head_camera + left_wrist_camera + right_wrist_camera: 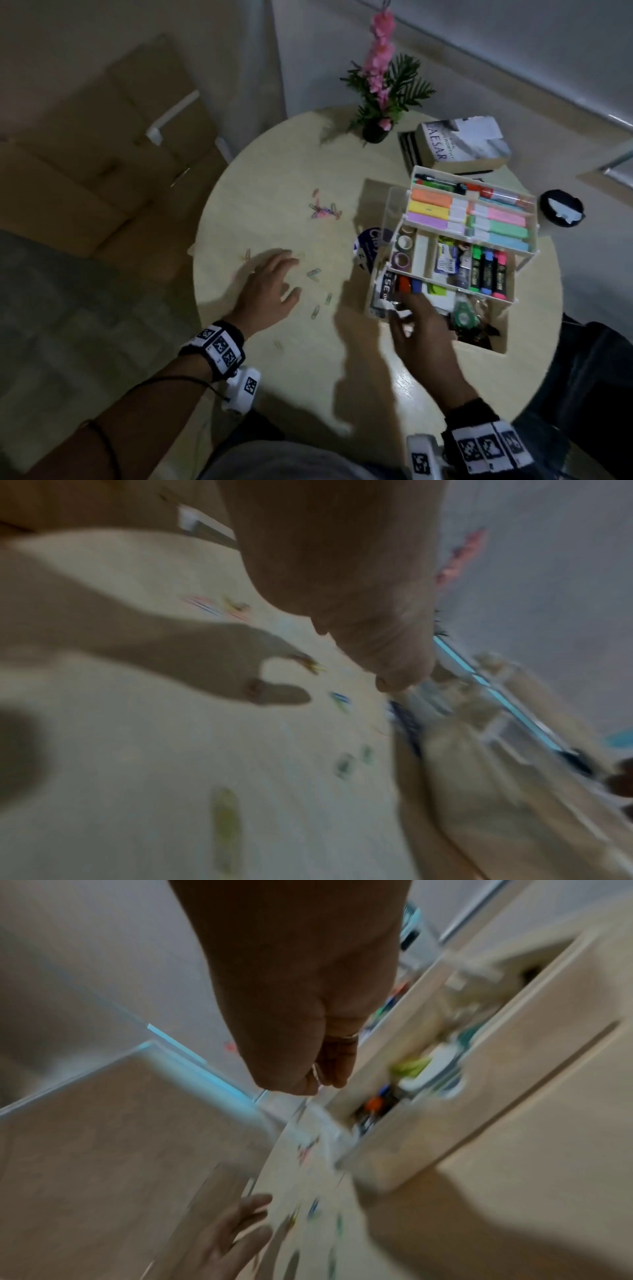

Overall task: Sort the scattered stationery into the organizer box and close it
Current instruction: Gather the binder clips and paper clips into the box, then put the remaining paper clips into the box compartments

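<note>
Several coloured paper clips (313,274) lie scattered on the round pale table (274,178), with a small heap of them (322,210) farther back. My left hand (291,275) hovers over the near clips, fingers spread and holding nothing; the left wrist view shows blurred clips (339,699) under it. The white tiered organizer box (419,251) stands open at the right, its trays holding highlighters, markers and tape. My right hand (407,308) is over the box's front lowest tier. In the right wrist view its fingers (332,1069) are curled and blurred above the box (428,1123); whether they hold anything is unclear.
A potted pink flower (376,132) and a stack of books (462,144) stand at the table's back. A black round object (561,207) sits right of the box, and a blue round label (371,246) lies at its left side. Cardboard boxes (102,154) are on the floor, left.
</note>
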